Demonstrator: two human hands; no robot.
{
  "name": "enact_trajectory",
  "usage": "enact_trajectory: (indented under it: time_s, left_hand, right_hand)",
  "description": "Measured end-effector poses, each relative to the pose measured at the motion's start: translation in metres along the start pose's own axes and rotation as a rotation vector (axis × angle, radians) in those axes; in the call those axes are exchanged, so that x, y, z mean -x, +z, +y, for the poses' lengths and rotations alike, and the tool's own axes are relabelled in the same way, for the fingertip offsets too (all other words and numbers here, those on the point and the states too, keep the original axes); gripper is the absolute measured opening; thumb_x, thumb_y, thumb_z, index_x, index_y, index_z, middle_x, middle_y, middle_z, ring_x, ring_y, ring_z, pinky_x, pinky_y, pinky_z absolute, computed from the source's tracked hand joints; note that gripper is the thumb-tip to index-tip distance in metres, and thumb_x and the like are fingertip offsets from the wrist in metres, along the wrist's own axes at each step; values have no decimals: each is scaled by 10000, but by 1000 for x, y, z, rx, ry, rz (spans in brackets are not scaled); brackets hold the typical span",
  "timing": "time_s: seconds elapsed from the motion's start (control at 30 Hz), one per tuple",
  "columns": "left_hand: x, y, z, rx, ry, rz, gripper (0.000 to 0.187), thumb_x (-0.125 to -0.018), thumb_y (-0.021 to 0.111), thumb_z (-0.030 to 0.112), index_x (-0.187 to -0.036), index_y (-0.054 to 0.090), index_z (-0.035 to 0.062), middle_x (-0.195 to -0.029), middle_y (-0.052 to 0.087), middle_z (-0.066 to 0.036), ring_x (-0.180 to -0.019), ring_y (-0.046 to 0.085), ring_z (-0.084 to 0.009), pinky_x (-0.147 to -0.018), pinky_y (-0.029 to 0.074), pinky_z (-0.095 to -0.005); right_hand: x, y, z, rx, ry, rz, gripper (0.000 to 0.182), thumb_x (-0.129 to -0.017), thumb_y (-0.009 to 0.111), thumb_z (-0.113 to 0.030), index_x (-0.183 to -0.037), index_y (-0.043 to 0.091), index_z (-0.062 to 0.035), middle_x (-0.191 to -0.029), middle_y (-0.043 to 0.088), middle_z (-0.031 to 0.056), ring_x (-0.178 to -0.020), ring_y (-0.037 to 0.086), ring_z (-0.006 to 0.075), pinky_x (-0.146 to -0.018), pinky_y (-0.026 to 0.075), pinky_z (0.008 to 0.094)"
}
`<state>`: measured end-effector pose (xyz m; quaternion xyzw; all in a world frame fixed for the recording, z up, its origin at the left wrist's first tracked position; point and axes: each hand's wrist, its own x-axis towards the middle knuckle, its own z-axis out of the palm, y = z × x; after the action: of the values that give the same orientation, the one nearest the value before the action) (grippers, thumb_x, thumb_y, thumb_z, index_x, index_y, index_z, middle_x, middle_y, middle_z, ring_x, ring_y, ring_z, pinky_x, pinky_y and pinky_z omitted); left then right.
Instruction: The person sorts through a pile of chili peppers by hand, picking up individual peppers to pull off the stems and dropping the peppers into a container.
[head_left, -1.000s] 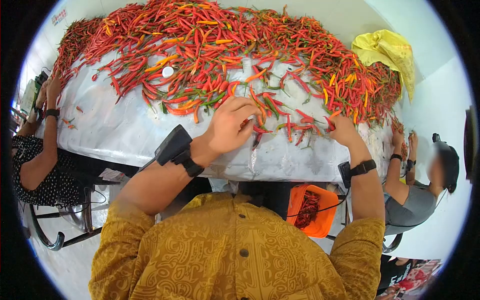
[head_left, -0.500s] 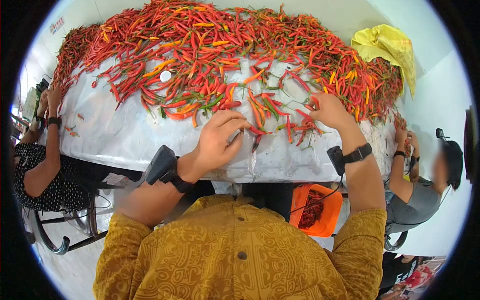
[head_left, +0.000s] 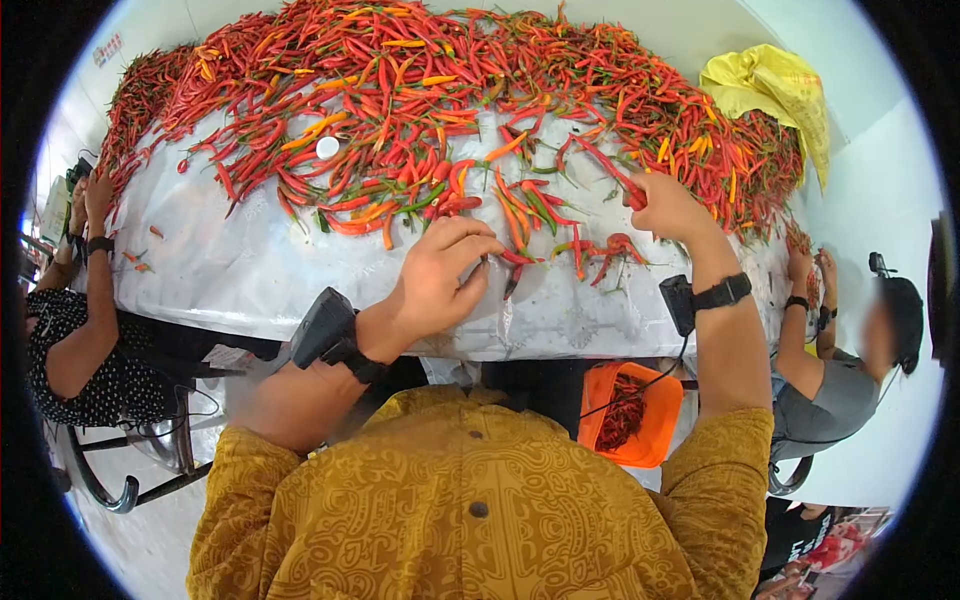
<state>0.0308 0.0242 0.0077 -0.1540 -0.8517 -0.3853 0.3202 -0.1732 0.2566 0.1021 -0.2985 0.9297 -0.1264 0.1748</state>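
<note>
My right hand (head_left: pixel 668 208) is closed on a red chili pepper (head_left: pixel 612 172), which points up and left from the fingers over the metal-grey tabletop. My left hand (head_left: pixel 445 275) rests low over the table with its fingers curled. A short red chili lies right at its fingertips, and whatever is inside the curl is hidden. Between the hands are several loose chilies (head_left: pixel 578 252), red with green stems. A small cluster of red chilies (head_left: pixel 618 250) sits just below my right hand. Each wrist wears a strap with a dark box.
A large heap of red and orange chilies (head_left: pixel 400 60) covers the far side. A white cap (head_left: pixel 327 148) lies among them. A yellow sack (head_left: pixel 770 85) stands back right. An orange bin (head_left: pixel 655 430) holding chilies is below the table edge. Co-workers' hands work at left (head_left: pixel 98 200) and right (head_left: pixel 800 260).
My right hand has moved slightly up and right, and a long red chili now sticks out of its fingers. My left hand has stayed almost in place.
</note>
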Motion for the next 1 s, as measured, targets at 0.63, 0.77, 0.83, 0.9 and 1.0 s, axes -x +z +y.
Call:
enact_trajectory:
  time_s: [0.63,0.77,0.83,0.9,1.0]
  left_hand:
    - [1,2,-2,10,-19,-13,243,-678,575,-22,-914,608,26,-984,566,-131,-899,558,-298,-789,454,-360]
    - [0,2,-2,10,-3,-8,239,-680,573,-22,-912,606,22,-979,568,-132,-895,561,-298,-787,455,-357]
    - [0,1,-1,8,-5,-6,241,-678,570,-23,-911,607,24,-979,568,-133,-900,562,-299,-787,455,-356]
    - [0,2,-1,7,-3,-4,244,-677,569,-22,-913,607,25,-980,568,-133,-902,562,-299,-788,455,-356]
    - [1,1,-1,11,3,1,249,-673,568,-22,-914,609,27,-982,568,-133,-903,562,-299,-789,455,-358]
  right_hand:
    - [18,3,27,-46,-41,57,311,-617,749,-158,-776,543,12,-685,563,97,-647,557,223,-616,448,343]
    - [23,1,39,-65,-3,79,326,-608,754,-194,-753,540,5,-665,544,80,-623,539,193,-580,439,330]
    - [25,6,39,-48,20,71,329,-601,753,-207,-740,542,3,-666,544,81,-621,539,190,-572,437,329]
    - [26,18,32,181,127,-47,314,-597,732,-233,-710,558,2,-698,577,123,-630,559,227,-576,439,339]
    - [26,38,42,178,30,41,273,-605,697,-227,-693,570,-1,-732,594,154,-645,570,256,-582,442,348]
